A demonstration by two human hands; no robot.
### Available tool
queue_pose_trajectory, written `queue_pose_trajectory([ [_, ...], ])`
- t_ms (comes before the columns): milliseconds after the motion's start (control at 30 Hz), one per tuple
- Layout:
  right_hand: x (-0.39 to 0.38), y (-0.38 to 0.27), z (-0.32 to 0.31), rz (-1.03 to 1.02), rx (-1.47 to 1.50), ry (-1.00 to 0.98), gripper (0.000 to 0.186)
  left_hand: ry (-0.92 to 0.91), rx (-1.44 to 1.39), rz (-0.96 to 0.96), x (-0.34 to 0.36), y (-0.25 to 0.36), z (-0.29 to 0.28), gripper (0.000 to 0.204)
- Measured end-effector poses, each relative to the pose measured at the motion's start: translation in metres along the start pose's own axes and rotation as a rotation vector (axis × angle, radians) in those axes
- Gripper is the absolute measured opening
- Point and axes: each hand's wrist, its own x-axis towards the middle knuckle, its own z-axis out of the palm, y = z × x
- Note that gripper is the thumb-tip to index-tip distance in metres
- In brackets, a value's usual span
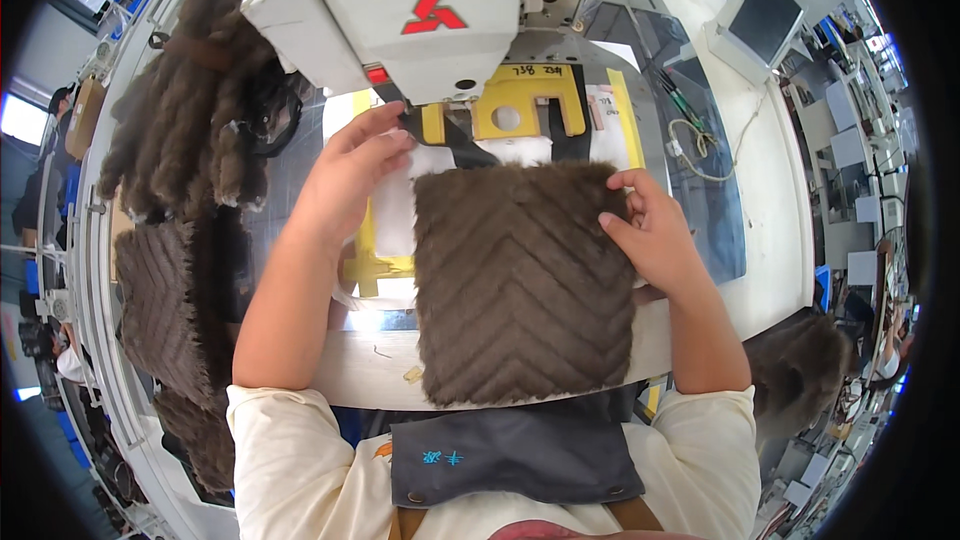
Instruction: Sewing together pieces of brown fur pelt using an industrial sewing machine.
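A square brown fur panel (520, 290) with a chevron pattern lies at the front of the white machine table. My right hand (655, 230) pinches its upper right corner, thumb and fingers on the fur. To the left of the panel, my left hand (360, 165) is raised beside the sewing machine head (420, 15). Its fingers and thumb are apart, with nothing visible between them, and the fingertips reach next to the dark clamp part. Just beyond the panel sits a yellow clamp plate (507, 105) with a round hole, under the machine head.
Fur strips (185, 100) hang at the left, above another chevron fur panel (155, 295). More brown fur (797, 365) lies at the lower right. A screen (757, 15) stands at the back right, near green-handled tools (690, 105) and a pale cable (705, 165).
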Motion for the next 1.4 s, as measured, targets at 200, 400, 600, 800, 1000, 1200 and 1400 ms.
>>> queue_pose_trajectory([
  [200, -0.001, -0.003, 0.001, -0.011, -0.031, 0.001, 0.037, 0.128, -0.045, 0.371, 0.013, -0.016, 0.011, 0.051],
  [400, -0.003, -0.001, 0.001, -0.025, -0.101, 0.023, 0.036, 0.129, 1.308, 0.914, -0.039, -0.018, 0.032, 0.050],
  [600, -0.006, -0.002, 0.002, -0.007, -0.114, 0.007, 0.034, -0.124, 1.536, 0.813, -0.052, -0.026, 0.065, 0.069],
  [800, -0.006, -0.007, 0.002, -0.017, -0.140, 0.006, 0.035, -0.095, 1.467, 0.874, -0.043, -0.043, 0.054, 0.072],
  [1000, -0.006, -0.007, 0.000, -0.024, -0.171, 0.012, 0.035, -0.010, 1.496, 0.799, -0.049, -0.035, 0.059, 0.072],
  [1200, -0.007, -0.010, 0.000, -0.010, -0.191, -0.006, 0.035, -0.112, 1.559, 1.019, -0.048, -0.038, 0.062, 0.067],
  [1400, -0.007, -0.010, 0.000, -0.018, -0.204, -0.001, 0.035, -0.112, 1.529, 0.833, -0.049, -0.027, 0.065, 0.076],
])
